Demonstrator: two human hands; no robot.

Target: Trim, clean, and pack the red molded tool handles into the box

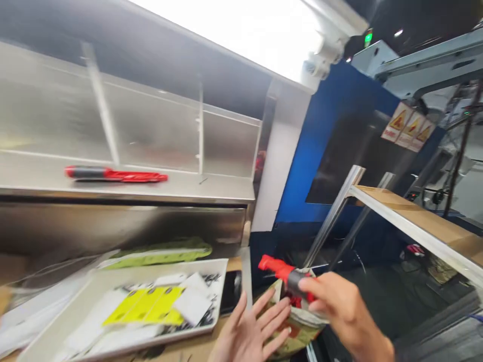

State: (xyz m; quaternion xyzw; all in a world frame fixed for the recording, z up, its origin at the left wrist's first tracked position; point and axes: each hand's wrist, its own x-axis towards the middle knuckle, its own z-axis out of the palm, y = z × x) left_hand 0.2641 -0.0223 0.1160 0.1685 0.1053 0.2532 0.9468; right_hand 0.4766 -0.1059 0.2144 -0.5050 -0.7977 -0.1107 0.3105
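Item: one elongated red piece [285, 273] with a dark grey band around its body. Condition: in one piece as far as visible; fine detail is blurred. Position: in the right grip [341, 299], pinched by its grey-banded end, tilted, the narrower red end pointing up and left, over a bag's [307, 318] open mouth.

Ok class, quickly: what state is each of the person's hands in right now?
Left hand: open, palm up, fingers spread, holding nothing visible.
Right hand: closed around a red-and-grey tool.
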